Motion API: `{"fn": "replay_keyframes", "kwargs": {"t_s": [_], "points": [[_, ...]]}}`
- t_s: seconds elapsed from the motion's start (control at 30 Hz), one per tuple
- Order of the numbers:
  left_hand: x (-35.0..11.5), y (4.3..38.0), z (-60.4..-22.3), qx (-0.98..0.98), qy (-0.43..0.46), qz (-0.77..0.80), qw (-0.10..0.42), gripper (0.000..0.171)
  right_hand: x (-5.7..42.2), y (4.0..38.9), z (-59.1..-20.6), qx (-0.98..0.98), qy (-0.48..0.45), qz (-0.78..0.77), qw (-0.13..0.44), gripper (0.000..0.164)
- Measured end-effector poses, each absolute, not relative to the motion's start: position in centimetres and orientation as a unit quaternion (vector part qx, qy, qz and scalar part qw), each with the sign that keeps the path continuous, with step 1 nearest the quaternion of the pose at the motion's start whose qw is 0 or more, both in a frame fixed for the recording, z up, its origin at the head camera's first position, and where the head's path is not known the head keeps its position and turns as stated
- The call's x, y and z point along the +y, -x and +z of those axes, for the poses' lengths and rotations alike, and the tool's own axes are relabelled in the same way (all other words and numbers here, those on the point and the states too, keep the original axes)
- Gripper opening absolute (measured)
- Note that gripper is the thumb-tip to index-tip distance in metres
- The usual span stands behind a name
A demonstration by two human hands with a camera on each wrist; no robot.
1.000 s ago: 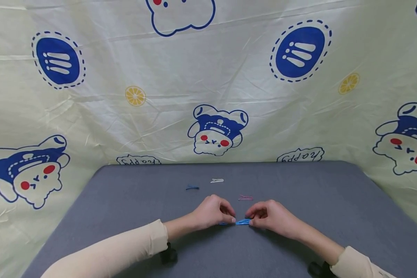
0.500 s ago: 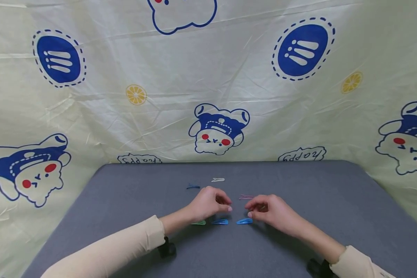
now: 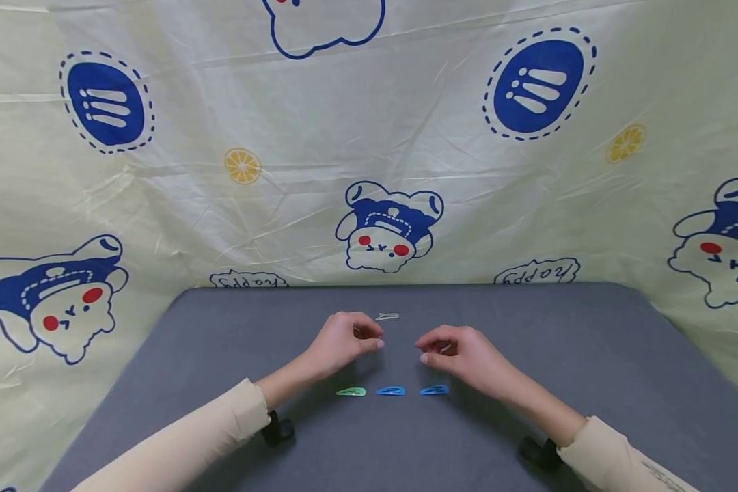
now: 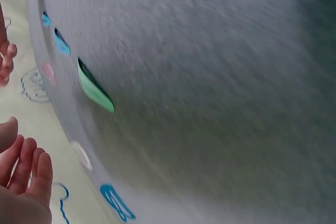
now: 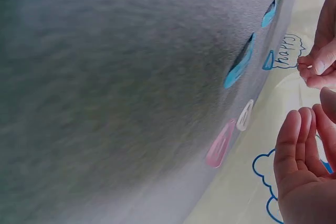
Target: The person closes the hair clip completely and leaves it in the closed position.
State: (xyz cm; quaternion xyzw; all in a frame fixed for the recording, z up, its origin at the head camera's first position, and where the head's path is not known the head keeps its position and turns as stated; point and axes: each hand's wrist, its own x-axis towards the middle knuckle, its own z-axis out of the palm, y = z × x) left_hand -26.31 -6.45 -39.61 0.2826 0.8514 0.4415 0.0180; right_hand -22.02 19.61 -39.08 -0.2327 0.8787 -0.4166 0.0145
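Observation:
Hair snap clips lie on the grey table. Three form a row in the head view: a green clip (image 3: 351, 392), a blue clip (image 3: 390, 391) and another blue clip (image 3: 434, 391). My left hand (image 3: 347, 344) hovers beyond the green one, fingers loosely bent around nothing. A darker blue clip (image 4: 107, 190), hidden behind this hand in the head view, shows in the left wrist view. My right hand (image 3: 464, 354) is above the table past the right end of the row, likewise holding nothing. It hides a pink clip (image 5: 214, 159) that the right wrist view shows.
A white clip (image 3: 388, 316) lies farther back, just beyond the left fingertips in the head view. The table (image 3: 529, 314) ends at a printed cloth (image 3: 295, 219) hanging behind it. Dark wrist devices sit under both forearms.
Both hands let go of the blue clips at the front and rose. The left hand moved left and away over the table; the right moved back slightly. The row of three clips is now uncovered.

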Motion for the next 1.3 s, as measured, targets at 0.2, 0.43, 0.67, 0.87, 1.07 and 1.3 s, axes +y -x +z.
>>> {"fn": "replay_keyframes", "kwargs": {"t_s": [0.2, 0.43, 0.67, 0.87, 1.07, 1.3], "points": [[-8.5, 26.7, -39.3, 0.863, -0.252, 0.439, -0.004, 0.02, 18.3, 22.7, -38.7, 0.877, 0.238, -0.419, 0.007, 0.02], [-10.6, 27.0, -39.3, 0.87, -0.227, 0.437, -0.032, 0.016, 16.8, 23.5, -38.4, 0.876, 0.245, -0.414, 0.005, 0.02], [-12.9, 27.6, -39.6, 0.877, -0.227, 0.422, -0.029, 0.018, 15.1, 24.9, -37.9, 0.873, 0.258, -0.415, 0.003, 0.019], [-14.0, 28.3, -40.0, 0.882, -0.214, 0.418, -0.032, 0.019, 13.6, 26.4, -37.9, 0.878, 0.254, -0.406, 0.012, 0.019], [-14.4, 29.2, -40.2, 0.89, -0.207, 0.405, -0.039, 0.019, 11.9, 28.0, -37.8, 0.882, 0.257, -0.394, 0.036, 0.019], [-14.6, 30.4, -41.0, 0.897, -0.212, 0.388, -0.003, 0.016, 10.1, 29.6, -38.4, 0.879, 0.259, -0.395, 0.062, 0.02]]}}
